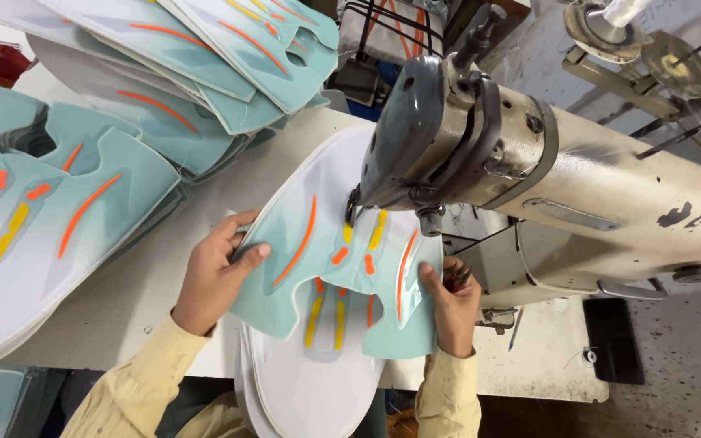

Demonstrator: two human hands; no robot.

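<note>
A light teal shoe-upper piece [330, 280] with orange and yellow strips lies on a white fabric piece [310, 381] under the head of a beige sewing machine [545, 178]. My left hand [212, 276] grips the teal piece at its left edge, thumb on top. On the piece's right edge sits my right hand [452, 304], which pinches it close to the machine's base. The needle area is hidden behind the machine head.
Stacks of matching teal pieces [50, 211] fill the left of the white table [196, 203], and more are fanned out [229, 57] at the back. A thread stand [634, 40] is at the top right. The floor [675, 357] lies to the right.
</note>
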